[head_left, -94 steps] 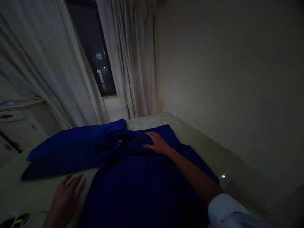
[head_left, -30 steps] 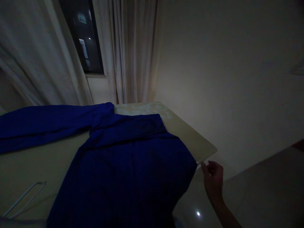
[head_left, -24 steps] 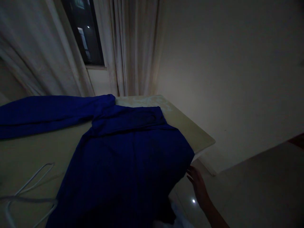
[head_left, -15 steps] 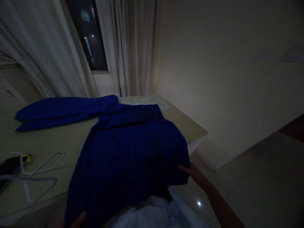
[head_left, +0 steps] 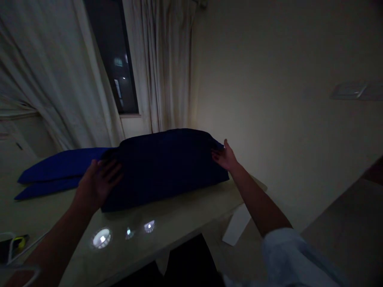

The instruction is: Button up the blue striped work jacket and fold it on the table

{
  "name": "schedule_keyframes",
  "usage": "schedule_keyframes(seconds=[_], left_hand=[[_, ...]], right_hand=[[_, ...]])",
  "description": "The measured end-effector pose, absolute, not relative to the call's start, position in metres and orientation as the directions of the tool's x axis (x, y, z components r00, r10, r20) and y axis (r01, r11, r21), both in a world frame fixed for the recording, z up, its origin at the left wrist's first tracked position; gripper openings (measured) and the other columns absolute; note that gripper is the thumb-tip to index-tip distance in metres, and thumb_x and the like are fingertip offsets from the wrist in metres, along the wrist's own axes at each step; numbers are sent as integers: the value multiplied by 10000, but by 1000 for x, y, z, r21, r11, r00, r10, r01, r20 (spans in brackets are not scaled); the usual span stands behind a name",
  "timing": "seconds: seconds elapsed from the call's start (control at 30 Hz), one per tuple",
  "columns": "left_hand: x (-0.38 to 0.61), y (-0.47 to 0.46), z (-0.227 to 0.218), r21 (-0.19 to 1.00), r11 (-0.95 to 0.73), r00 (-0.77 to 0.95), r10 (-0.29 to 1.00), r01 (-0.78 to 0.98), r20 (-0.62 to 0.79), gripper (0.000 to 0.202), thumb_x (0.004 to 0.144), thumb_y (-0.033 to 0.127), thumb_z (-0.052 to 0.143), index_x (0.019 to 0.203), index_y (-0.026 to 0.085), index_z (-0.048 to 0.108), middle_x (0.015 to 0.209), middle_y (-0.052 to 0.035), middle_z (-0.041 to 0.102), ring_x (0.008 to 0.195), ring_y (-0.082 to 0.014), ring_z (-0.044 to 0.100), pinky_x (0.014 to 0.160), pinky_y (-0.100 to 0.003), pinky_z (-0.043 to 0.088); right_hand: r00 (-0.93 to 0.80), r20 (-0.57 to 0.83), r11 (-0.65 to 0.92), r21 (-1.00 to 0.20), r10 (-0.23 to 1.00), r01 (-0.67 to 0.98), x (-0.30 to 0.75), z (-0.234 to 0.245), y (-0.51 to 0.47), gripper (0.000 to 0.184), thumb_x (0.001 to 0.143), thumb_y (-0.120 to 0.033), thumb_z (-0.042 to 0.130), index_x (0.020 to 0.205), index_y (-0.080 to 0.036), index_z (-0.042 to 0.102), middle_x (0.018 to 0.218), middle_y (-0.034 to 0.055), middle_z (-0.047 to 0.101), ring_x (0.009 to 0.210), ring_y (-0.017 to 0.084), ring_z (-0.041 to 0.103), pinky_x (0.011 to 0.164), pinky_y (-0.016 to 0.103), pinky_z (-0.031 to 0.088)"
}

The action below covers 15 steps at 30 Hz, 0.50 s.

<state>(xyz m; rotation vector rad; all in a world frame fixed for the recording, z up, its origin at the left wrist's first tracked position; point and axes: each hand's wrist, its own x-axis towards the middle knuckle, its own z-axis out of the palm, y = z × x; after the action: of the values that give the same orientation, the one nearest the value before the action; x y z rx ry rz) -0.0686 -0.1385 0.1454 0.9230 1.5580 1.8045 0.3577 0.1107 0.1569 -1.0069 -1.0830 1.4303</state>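
A dark blue garment [head_left: 167, 167] lies folded over on the table, its body now a wide, low bundle. Two long tapered parts like sleeves [head_left: 56, 169] stretch out flat to the left; what kind of garment it is I cannot tell. At the bundle's left end is my left hand [head_left: 97, 181], open, fingers spread against the cloth. My right hand [head_left: 224, 157] is at the right end, thumb raised apart and fingertips at the fabric's edge, open.
The pale, glossy table [head_left: 179, 207] reflects several lights. A dark object with yellow [head_left: 19, 243] and a white cable [head_left: 32, 247] lie at the lower left. Behind the table hang curtains [head_left: 167, 71] beside a dark window [head_left: 115, 67]. A wall [head_left: 263, 79] rises on the right.
The garment's near part has been lifted from the front edge and folded away over the rest. Both hands moved forward with it and now have their fingers apart.
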Motion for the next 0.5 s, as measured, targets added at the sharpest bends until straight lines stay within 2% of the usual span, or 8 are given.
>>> schedule_keyframes(seconds=[0.07, 0.17, 0.27, 0.33, 0.37, 0.4, 0.47, 0.5], left_hand=[[-87, -133, 121, 998, -63, -651, 758, -26, 31, 747, 930, 709, 486, 1485, 212, 433, 1592, -137, 519, 1336, -298, 619, 1018, -449, 601], [-122, -145, 57, 923, 267, -716, 697, 276, 12, 885, 774, 735, 621, 1403, 120, 517, 1474, -245, 595, 1244, -407, 662, 1009, -562, 584], [-147, -153, 9, 698, 419, -653, 752, 581, 91, 817, 740, 773, 559, 1188, 97, 660, 1230, -284, 716, 1079, -463, 712, 997, -633, 553], [-147, -152, -5, 541, 436, -596, 788, 719, 157, 676, 762, 734, 525, 1026, 140, 710, 1089, -261, 755, 1018, -474, 716, 977, -638, 550], [-140, -151, -8, 488, 433, -575, 797, 758, 185, 621, 788, 703, 504, 991, 156, 717, 1070, -249, 761, 1009, -474, 714, 964, -636, 552], [-128, -152, -9, 468, 416, -555, 805, 780, 209, 581, 819, 669, 478, 984, 169, 722, 1076, -238, 764, 1008, -468, 712, 953, -630, 557], [-92, -158, -13, 515, 315, -477, 852, 797, 218, 540, 874, 626, 444, 1039, 201, 735, 1134, -207, 767, 1048, -443, 711, 966, -603, 564], [-70, -164, -16, 575, 209, -386, 900, 791, 203, 516, 886, 622, 454, 1069, 234, 742, 1162, -181, 769, 1085, -420, 713, 985, -571, 570]], right_hand=[[-100, -47, -58, -992, 994, -112, 347, 135, 124, 604, 940, -768, 490, 972, -205, 708, 895, 87, 737, 815, 225, 693, 777, 364, 588], [-141, 121, 153, -958, 983, 243, 347, 87, 119, 528, 755, -668, 796, 992, -199, 747, 970, 96, 753, 944, 274, 689, 945, 433, 543], [-393, 280, 455, -749, 876, 481, 345, 52, 96, 806, 621, -613, 912, 1302, -231, 709, 1339, 141, 696, 1256, 367, 601, 1139, 531, 399], [-597, 265, 620, -580, 757, 529, 337, 41, 79, 934, 657, -594, 907, 1482, -290, 591, 1531, 134, 575, 1398, 382, 502, 1194, 554, 310], [-686, 227, 687, -501, 691, 527, 332, 38, 72, 867, 729, -564, 875, 1502, -316, 572, 1562, 121, 551, 1421, 369, 487, 1203, 550, 287], [-753, 181, 739, -432, 633, 518, 329, 37, 69, 709, 822, -506, 816, 1475, -334, 600, 1548, 106, 571, 1411, 346, 507, 1202, 539, 278], [-802, 105, 786, -310, 588, 535, 328, 37, 73, 362, 965, -320, 649, 1320, -333, 719, 1423, 85, 678, 1324, 293, 592, 1189, 520, 276], [-779, 88, 771, -250, 621, 586, 331, 38, 81, 322, 983, -226, 578, 1230, -319, 764, 1352, 82, 721, 1279, 279, 624, 1182, 522, 275]])
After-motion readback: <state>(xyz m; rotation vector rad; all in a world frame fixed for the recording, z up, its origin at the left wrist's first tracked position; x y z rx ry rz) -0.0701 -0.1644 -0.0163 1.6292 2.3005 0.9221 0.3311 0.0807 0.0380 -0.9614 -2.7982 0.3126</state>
